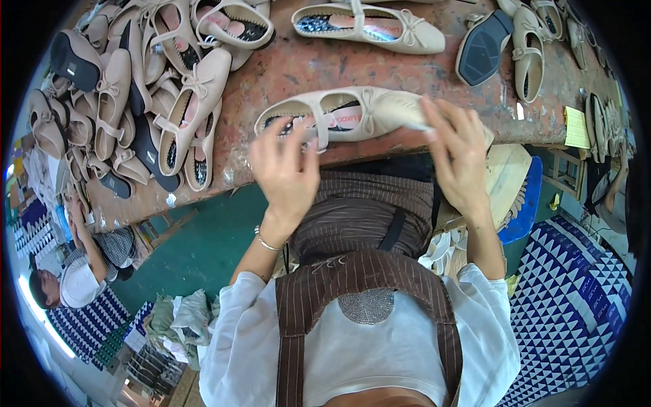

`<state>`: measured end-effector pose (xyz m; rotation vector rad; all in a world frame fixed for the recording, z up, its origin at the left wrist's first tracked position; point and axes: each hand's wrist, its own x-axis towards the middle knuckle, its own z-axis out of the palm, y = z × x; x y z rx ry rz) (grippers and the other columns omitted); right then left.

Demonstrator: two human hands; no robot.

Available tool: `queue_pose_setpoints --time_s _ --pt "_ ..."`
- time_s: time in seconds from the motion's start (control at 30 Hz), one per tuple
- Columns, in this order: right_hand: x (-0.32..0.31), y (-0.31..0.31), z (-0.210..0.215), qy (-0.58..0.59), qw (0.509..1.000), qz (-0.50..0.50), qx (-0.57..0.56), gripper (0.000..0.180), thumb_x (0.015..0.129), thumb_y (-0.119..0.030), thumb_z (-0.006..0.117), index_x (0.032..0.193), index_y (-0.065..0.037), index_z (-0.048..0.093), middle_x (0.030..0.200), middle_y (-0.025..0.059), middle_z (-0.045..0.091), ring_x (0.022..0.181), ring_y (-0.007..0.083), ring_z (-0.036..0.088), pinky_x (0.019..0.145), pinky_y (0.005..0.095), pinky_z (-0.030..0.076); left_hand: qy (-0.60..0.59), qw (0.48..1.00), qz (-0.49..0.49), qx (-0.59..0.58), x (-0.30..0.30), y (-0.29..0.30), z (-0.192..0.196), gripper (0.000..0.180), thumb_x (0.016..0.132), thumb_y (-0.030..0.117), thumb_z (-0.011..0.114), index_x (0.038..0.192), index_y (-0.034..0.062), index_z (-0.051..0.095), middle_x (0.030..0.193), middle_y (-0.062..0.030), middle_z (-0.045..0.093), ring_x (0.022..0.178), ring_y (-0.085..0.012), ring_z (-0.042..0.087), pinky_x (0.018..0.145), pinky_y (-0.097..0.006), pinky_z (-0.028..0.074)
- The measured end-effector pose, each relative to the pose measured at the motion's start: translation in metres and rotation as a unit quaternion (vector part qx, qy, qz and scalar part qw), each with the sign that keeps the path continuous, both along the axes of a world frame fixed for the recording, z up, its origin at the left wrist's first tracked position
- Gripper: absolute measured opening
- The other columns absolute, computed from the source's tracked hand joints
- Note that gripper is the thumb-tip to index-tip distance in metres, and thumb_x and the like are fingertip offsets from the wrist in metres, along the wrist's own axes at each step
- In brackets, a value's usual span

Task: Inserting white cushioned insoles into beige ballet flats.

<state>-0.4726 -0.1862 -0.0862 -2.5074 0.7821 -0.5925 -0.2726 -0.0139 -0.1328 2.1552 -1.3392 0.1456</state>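
Note:
A beige strap shoe (386, 112) with a bow and a patterned insole lies on its side along the near edge of the worktable, its toe toward the right. My left hand (286, 173) is at the heel end, its slightly blurred fingers bent over the strap and opening. Around the toe, my right hand (461, 152) has its thumb and fingers closed on the shoe. A small whitish spot shows by the right thumb; what it is I cannot make out. Just beyond lies a similar beige shoe (424, 39).
Many beige shoes (196, 85) are heaped on the left of the worn reddish table (271, 88). More shoes (527, 57) stand at the right, near a yellow paper (576, 127). A blue bin (525, 207) is beside me at the right. Another person (81, 278) works at the left.

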Motion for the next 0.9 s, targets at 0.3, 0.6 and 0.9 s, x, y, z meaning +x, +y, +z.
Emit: queue_pose_setpoints --time_s 0.3,0.6,0.9 --pt "0.065 0.024 -0.057 -0.022 0.992 0.123 0.024 0.024 0.069 -0.001 0.07 0.092 -0.007 0.077 0.11 0.0079 0.071 0.1 0.0245 0.062 0.09 0.0386 0.047 0.3 0.937 0.174 0.038 0.028 0.019 -0.022 0.043 0.078 0.012 0.075 0.118 0.0036 0.063 0.12 -0.0158 0.053 0.099 -0.0285 0.06 0.08 -0.036 0.051" --pt "0.106 0.035 -0.066 -0.085 0.972 0.168 0.141 0.019 0.07 0.002 0.07 0.088 0.0 0.075 0.105 0.0138 0.071 0.094 0.0308 0.067 0.083 0.0392 0.054 0.321 0.939 0.126 -0.006 0.045 0.032 -0.028 0.089 0.06 0.013 0.091 0.136 -0.0025 0.049 0.109 -0.0134 0.056 0.091 -0.0222 0.06 0.078 -0.032 0.053" --pt "0.129 0.046 -0.071 -0.063 0.967 0.172 0.179 0.014 0.072 0.003 0.069 0.085 0.001 0.073 0.099 0.0123 0.072 0.089 0.0285 0.068 0.077 0.0357 0.055 0.32 0.94 0.114 -0.003 0.053 0.032 -0.038 0.079 0.056 0.022 0.095 0.123 -0.0036 0.062 0.095 -0.0077 0.054 0.076 -0.0163 0.058 0.066 -0.029 0.052"
